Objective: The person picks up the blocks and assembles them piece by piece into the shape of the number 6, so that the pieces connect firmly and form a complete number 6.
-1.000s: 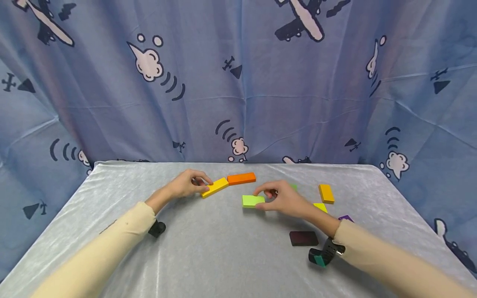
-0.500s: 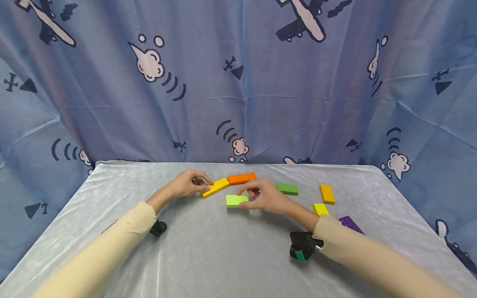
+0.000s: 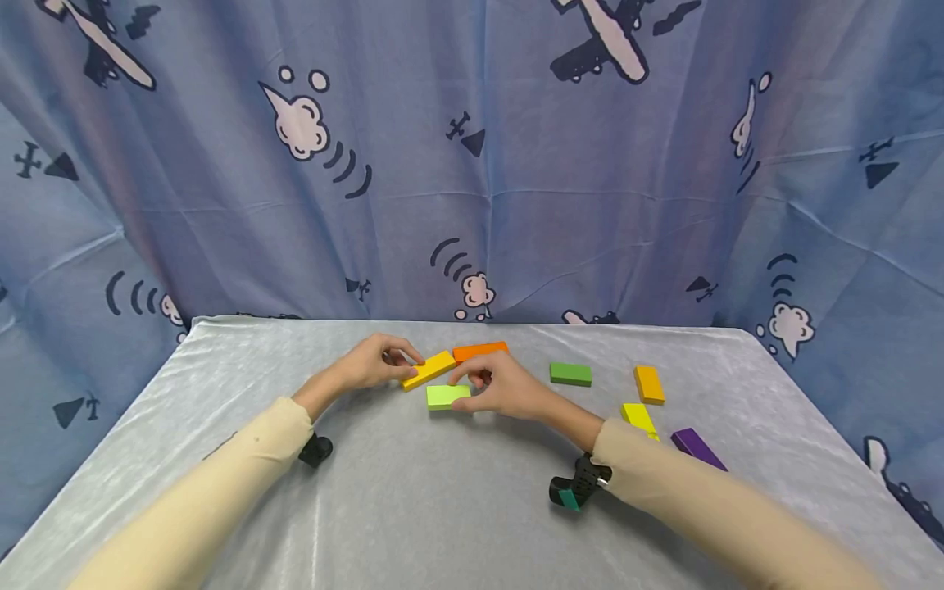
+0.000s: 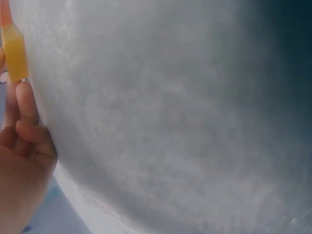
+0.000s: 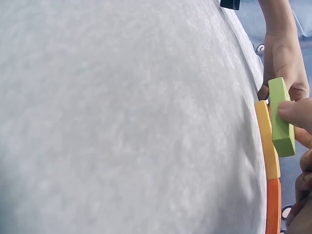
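Observation:
My left hand (image 3: 372,363) pinches the near end of a yellow block (image 3: 431,369) between thumb and fingers. The far end of that block meets an orange block (image 3: 472,352), and both lie on the cloth in an angled line. My right hand (image 3: 509,389) holds a lime-green block (image 3: 442,397) by its right end, thumb on the near side and fingers behind. In the right wrist view the lime-green block (image 5: 280,122) appears beside the yellow block (image 5: 267,146), overlapping its edge. The left wrist view catches the left hand (image 4: 27,156) below the yellow block (image 4: 17,56).
To the right lie a green block (image 3: 571,374), an amber block (image 3: 649,385), a bright yellow block (image 3: 637,418) and a purple block (image 3: 697,449). Pale cloth (image 3: 413,500) covers the table. A blue patterned curtain (image 3: 406,164) hangs behind it.
My right hand has carried the lime-green block leftward, close to the yellow block. The green block at the right has come into full view. My left hand has stayed in place.

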Available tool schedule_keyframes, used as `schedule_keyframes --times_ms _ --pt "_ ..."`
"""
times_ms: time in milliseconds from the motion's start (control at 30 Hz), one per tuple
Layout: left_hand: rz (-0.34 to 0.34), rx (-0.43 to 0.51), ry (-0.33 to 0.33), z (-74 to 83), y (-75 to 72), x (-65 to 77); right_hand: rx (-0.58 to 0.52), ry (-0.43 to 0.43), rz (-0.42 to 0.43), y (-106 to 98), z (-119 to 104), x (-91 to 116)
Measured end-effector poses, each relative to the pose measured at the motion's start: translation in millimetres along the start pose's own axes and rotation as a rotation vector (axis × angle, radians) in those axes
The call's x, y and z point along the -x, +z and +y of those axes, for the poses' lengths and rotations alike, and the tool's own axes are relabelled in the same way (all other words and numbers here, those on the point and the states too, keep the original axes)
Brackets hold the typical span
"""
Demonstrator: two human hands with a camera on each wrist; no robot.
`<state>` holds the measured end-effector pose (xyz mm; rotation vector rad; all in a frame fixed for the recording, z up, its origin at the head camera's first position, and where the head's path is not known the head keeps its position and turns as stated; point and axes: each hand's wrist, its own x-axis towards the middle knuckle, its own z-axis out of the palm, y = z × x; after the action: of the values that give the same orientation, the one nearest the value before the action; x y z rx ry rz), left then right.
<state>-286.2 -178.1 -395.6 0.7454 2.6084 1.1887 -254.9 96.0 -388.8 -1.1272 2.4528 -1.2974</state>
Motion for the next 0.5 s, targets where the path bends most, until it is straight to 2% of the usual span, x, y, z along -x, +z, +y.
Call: schedule_keyframes --times_ms 233,500 --pt "-0.009 0.003 0.009 -0.9 0.0 -0.1 -0.002 -0.015 -0.008 8 0 -6" --pt "-0.009 0.007 0.026 -1.5 -0.2 1.1 0.0 0.03 -0.019 15 -4 -12"
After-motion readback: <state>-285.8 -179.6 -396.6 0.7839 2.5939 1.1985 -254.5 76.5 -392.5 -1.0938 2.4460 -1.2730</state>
